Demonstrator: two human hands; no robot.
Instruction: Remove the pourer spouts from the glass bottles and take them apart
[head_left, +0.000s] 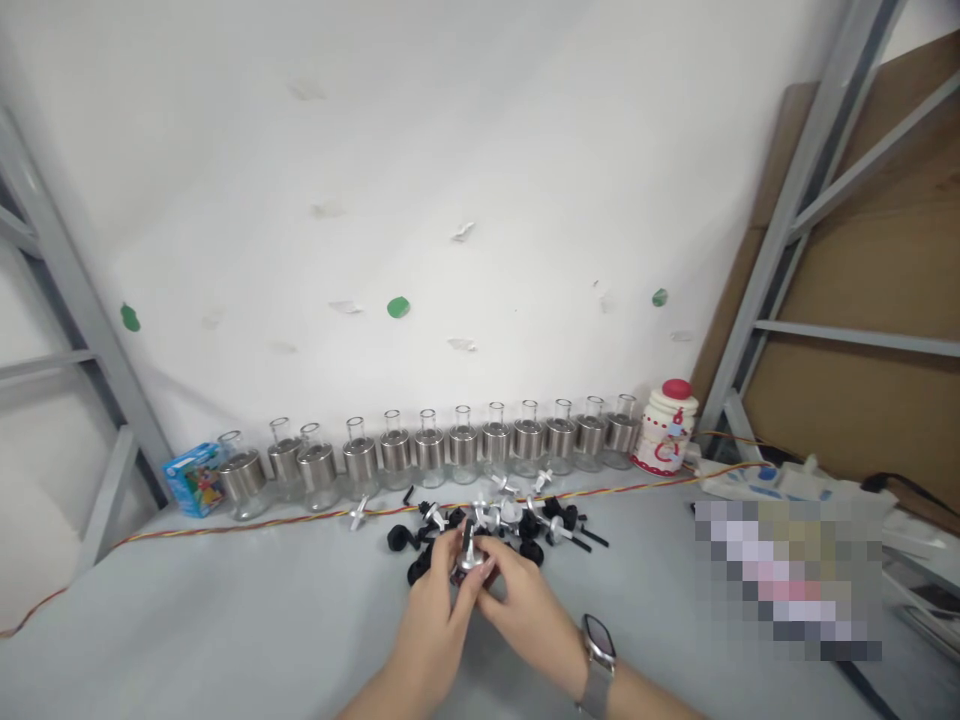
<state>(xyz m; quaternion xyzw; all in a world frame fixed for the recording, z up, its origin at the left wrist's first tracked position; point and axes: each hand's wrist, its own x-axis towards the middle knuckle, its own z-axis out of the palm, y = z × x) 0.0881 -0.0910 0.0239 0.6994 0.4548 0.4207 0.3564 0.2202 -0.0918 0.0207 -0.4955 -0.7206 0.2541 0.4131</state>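
Both hands meet at the near side of a pile of small parts. Between their fingertips is a silver bottle stopper with a round base and an upright stem [470,556]. My left hand [435,610] closes on it from the left, and my right hand [521,598], with a watch [598,640] on its wrist, from the right. Fingers hide the stopper's underside. Just behind lie loose black round caps [398,538], silver-and-white stopper pieces [559,530] and thin black tubes [595,537].
Several glass bottles with metal sleeves [430,443] stand along the wall. A blue box [194,480] is at their left end, a white jar with a red lid [666,428] at the right. A twisted cable [300,518] crosses the table; a power strip [787,482] lies right.
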